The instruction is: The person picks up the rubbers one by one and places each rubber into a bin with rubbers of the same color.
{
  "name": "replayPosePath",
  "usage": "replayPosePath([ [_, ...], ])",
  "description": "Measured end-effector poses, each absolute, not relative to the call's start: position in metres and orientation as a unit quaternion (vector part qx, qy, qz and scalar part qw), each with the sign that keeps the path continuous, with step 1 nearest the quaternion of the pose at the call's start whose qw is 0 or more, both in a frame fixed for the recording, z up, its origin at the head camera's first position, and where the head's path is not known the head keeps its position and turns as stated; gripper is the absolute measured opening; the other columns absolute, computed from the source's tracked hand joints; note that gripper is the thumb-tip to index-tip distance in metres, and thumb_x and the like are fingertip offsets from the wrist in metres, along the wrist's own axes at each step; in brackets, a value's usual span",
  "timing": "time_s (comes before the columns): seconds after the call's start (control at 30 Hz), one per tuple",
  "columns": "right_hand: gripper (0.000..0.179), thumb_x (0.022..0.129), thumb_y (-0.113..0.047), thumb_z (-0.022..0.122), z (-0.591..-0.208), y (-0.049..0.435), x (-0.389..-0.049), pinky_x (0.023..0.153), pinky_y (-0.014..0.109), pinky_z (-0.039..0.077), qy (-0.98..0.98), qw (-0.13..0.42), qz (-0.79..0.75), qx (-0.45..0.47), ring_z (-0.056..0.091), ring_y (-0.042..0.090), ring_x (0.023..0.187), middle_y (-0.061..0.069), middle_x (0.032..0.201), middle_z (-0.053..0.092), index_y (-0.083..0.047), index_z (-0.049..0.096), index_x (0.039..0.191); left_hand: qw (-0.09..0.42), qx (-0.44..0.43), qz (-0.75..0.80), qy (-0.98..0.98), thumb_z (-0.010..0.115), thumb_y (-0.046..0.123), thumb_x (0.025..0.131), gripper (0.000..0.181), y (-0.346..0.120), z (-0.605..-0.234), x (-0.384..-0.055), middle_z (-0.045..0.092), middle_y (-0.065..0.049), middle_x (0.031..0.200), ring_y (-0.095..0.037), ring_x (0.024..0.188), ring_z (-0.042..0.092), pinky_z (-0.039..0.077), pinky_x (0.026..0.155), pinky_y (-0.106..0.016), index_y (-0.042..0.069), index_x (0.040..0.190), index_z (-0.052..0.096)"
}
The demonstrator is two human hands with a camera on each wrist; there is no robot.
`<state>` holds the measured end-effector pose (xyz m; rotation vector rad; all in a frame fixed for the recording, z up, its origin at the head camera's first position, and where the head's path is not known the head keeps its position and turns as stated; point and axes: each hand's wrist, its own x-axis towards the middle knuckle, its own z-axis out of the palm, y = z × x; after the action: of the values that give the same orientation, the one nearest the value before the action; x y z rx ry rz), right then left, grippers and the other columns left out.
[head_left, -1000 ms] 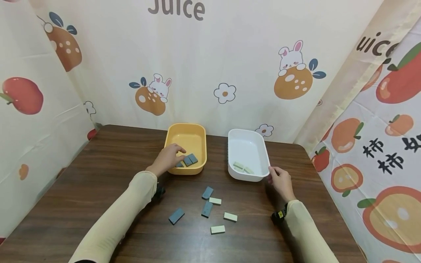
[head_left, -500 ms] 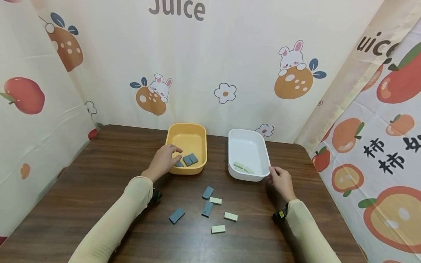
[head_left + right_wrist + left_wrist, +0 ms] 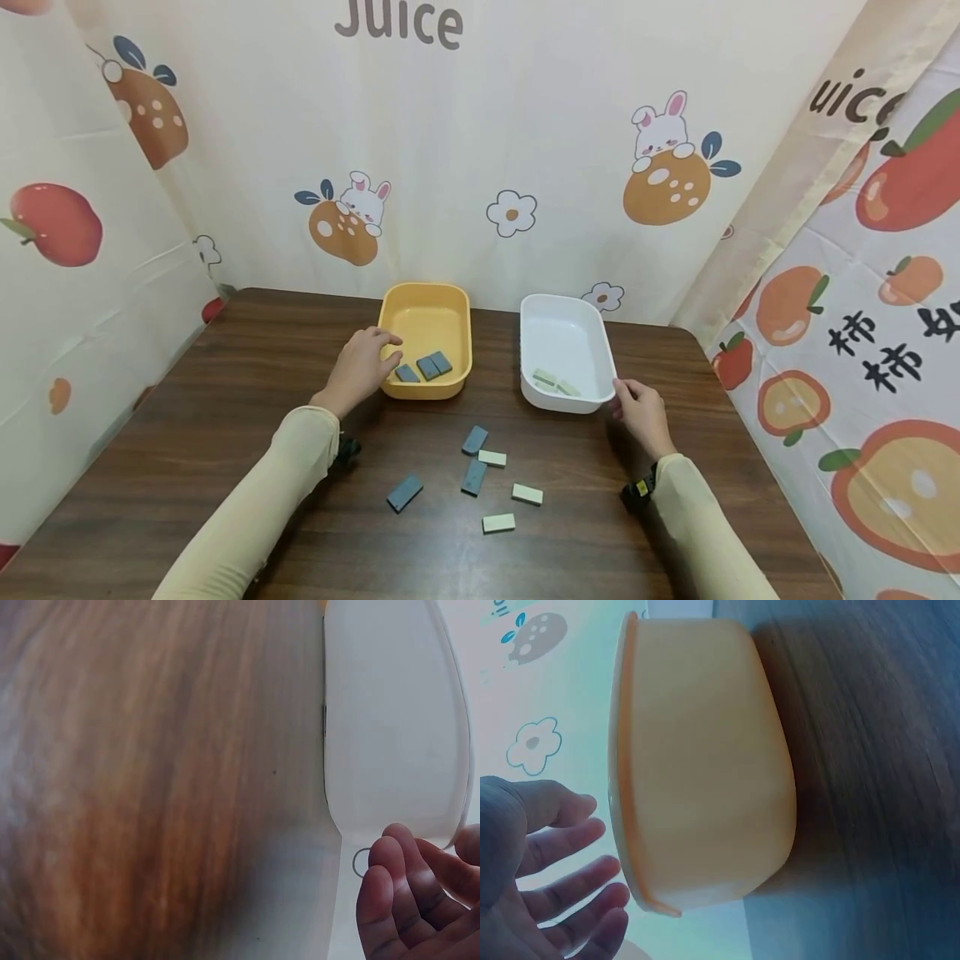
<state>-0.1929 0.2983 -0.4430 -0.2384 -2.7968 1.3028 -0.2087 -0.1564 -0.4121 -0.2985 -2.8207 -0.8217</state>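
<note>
My left hand (image 3: 358, 367) hovers over the left rim of a yellow plastic basin (image 3: 424, 392), holding nothing. In the left wrist view its fingers (image 3: 566, 844) are spread and bent loosely beside the basin's rim. Inside the basin lie three blue-grey rectangular blocks, one (image 3: 407, 373) apart from the other two (image 3: 434, 365). On the right, my right hand (image 3: 641, 414) pinches the near right corner of a white plastic basin (image 3: 564, 403) between thumb and fingers, as the right wrist view shows. A few pale green blocks (image 3: 556, 383) lie at that basin's near end.
Before the basins, three blue-grey blocks (image 3: 405, 493) and three pale green blocks (image 3: 527, 495) lie scattered on the dark wooden table (image 3: 300, 333). One green block (image 3: 492, 458) sits close between two blue-grey ones. A printed curtain (image 3: 450, 125) hangs behind the table.
My left hand has drawn back leftward from over the yellow basin to its rim, uncovering the leftmost blue-grey block inside. The right hand has kept its grip on the white basin.
</note>
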Motion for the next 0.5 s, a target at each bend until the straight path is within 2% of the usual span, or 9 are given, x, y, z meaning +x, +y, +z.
replayPosePath([
  [0.3, 0.047, 0.104, -0.034, 0.044, -0.444, 0.298, -0.192, 0.059, 0.022, 0.05, -0.902, 0.028, 0.423, -0.078, 0.058, 0.01, 0.063, 0.015, 0.079, 0.066, 0.007, 0.064, 0.113, 0.071, -0.038, -0.268, -0.96, 0.058, 0.024, 0.096, 0.038, -0.167, -0.418, -0.206, 0.057, -0.024, 0.128, -0.041, 0.117, 0.052, 0.043, 0.098, -0.056, 0.001, 0.127, 0.062],
  [0.5, 0.048, 0.104, -0.034, 0.043, -0.443, 0.298, -0.193, 0.059, 0.023, 0.051, -0.903, 0.025, 0.423, -0.073, 0.059, 0.01, 0.063, 0.016, 0.08, 0.067, 0.007, 0.064, 0.114, 0.074, -0.029, -0.264, -0.961, 0.058, 0.023, 0.096, 0.042, -0.17, -0.423, -0.204, 0.062, -0.026, 0.124, -0.043, 0.113, 0.056, 0.044, 0.096, -0.056, -0.002, 0.129, 0.06],
])
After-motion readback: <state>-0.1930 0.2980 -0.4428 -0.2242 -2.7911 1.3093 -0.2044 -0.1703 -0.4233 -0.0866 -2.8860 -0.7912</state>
